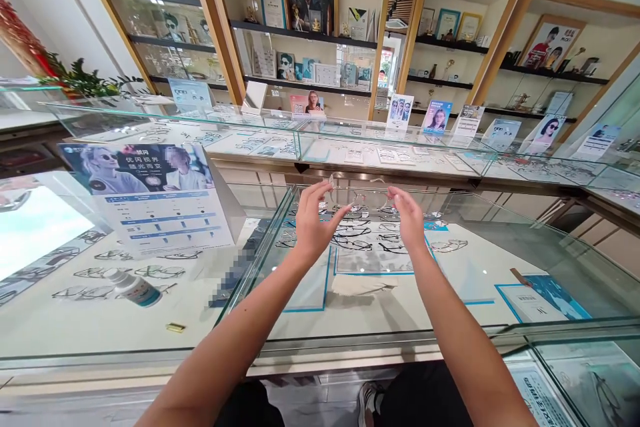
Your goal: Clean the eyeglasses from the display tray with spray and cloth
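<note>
Holding one pair of thin-rimmed glasses (361, 197) by its opposite sides, a person's left hand (319, 217) and right hand (407, 212) stretch out above a glass display case (380, 341). Both hands are narrowed to a light fingertip grip, probably to steady the frame and leave its lenses mostly uncovered. Inside the case, rows of display glasses (353, 240) face the viewer, perhaps for easy browsing; they overlap too much to count. On the left counter stand one large sign (165, 203), angled to be read, and, near it, one tilted white bottle (135, 288) and one small gold-coloured piece (175, 327). Six upright cards (437, 117) line the far counter's right half.
</note>
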Motion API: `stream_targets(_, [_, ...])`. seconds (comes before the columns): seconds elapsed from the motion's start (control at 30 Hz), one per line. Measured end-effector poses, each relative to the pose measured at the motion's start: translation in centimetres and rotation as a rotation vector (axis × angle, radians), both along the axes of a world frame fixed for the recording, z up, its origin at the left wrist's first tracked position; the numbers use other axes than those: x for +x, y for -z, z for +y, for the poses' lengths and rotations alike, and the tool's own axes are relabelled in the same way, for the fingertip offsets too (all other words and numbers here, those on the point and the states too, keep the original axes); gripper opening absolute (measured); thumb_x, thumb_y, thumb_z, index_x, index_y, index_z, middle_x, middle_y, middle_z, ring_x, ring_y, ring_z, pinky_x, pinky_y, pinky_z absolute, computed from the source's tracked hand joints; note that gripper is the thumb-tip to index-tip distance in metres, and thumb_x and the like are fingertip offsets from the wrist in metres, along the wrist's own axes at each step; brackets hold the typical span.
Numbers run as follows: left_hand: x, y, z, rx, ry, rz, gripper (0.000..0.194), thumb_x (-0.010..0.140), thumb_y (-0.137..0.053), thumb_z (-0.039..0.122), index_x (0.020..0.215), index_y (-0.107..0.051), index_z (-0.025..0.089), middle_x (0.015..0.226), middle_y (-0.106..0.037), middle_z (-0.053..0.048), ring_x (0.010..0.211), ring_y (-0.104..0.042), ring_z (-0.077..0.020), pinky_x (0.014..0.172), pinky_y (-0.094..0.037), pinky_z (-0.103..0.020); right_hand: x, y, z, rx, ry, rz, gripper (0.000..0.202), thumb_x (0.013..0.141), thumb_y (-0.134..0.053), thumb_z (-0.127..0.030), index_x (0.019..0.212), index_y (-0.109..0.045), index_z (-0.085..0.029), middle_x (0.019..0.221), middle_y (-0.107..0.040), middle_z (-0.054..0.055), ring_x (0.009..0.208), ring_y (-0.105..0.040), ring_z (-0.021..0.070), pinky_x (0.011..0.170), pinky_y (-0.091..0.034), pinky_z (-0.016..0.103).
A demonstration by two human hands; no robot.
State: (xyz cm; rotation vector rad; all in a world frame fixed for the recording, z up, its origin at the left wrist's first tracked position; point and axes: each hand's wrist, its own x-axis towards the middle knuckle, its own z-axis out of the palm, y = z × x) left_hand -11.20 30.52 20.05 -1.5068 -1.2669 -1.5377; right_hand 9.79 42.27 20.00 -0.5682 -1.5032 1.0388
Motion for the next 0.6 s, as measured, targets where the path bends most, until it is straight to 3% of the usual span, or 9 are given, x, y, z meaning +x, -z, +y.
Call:
stream_targets(0.1, [-0.6,2.4,-0.7,-0.022,0.007,-0.020,0.057,0.092,-0.087,0.036,0.140,-0.061,0.021,0.135,-0.072,-0.018,0.127,-0.070,-0.0298,0.090,-0.066,-0.041,-0.5,1.8,-0.2,-0.037,-0.040,-0.003,0.056,0.092,-0.071,-0.071,0.121,-0.080,-0.023,0.137,-0.078,0.015,0.129,-0.071,0.0324,0.108,-0.056,0.049])
stream_targets(0.2, [-0.8,3.5,-0.8,-0.051,0.002,-0.076,0.057,0.093,-0.086,0.039,0.140,-0.061,0.021,0.136,-0.071,-0.018,0.128,-0.069,-0.0307,0.089,-0.067,-0.042,-0.7,2.4,-0.6,-0.056,-0.082,-0.032,0.055,0.091,-0.074,-0.069,0.123,-0.080,-0.025,0.137,-0.078,0.014,0.128,-0.071,0.0324,0.106,-0.057,0.049])
stream_targets(0.43, [-0.8,3.9,-0.9,-0.079,0.010,-0.089,0.058,0.092,-0.087,0.038,0.141,-0.060,0.023,0.137,-0.071,-0.018,0.130,-0.069,-0.0312,0.092,-0.068,-0.044,0.0,2.3,-1.6,-0.064,-0.159,-0.060,0.051,0.094,-0.076,-0.064,0.130,-0.079,-0.028,0.143,-0.075,0.012,0.127,-0.071,0.0309,0.104,-0.057,0.047])
stream_targets(0.6, [-0.6,4.1,-1.0,-0.114,0.024,-0.095,0.059,0.093,-0.086,0.040,0.143,-0.059,0.024,0.138,-0.071,-0.017,0.129,-0.069,-0.0313,0.090,-0.067,-0.044,0.1,1.9,-2.1,-0.101,-0.293,-0.052,0.045,0.096,-0.075,-0.063,0.131,-0.081,-0.034,0.141,-0.076,0.008,0.126,-0.071,0.0303,0.105,-0.057,0.047])
